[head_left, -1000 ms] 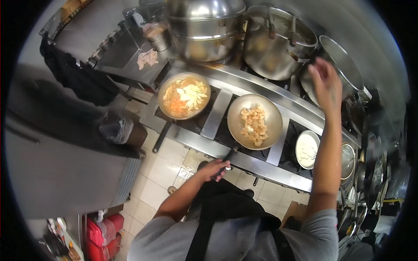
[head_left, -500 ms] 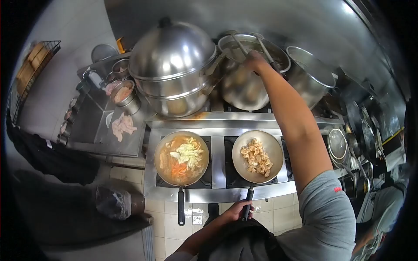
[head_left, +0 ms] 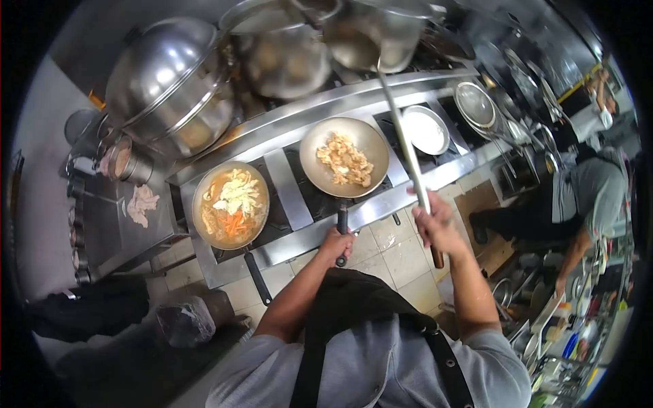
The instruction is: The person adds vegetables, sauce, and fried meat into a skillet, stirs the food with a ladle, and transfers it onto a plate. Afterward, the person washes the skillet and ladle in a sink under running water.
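My left hand [head_left: 337, 246] is wrapped round the black handle of a frying pan [head_left: 376, 146] on the stove. Browned chunks of food [head_left: 345, 160] lie in that pan. A long-handled ladle [head_left: 401, 132] is in my right hand [head_left: 437, 223], gripped near the wooden end of its handle. Its metal bowl hangs above the back of the stove, by the large pots. Left of my pan stands a second frying pan [head_left: 198, 216], holding brown liquid, shredded pale cabbage [head_left: 238, 193] and carrot strips [head_left: 235, 223]; neither hand touches it.
A domed steamer [head_left: 163, 78] and a large pot [head_left: 279, 58] stand behind the stove [head_left: 286, 187]. To the right sit a pan of white contents [head_left: 425, 129] and a strainer [head_left: 475, 105]. Raw meat [head_left: 142, 205] lies on the left counter. Another person [head_left: 592, 190] bends at the right.
My right hand has come back from the large pot with the ladle. The view has swung right, bringing the co-worker more into sight. My left hand stays on the pan handle.
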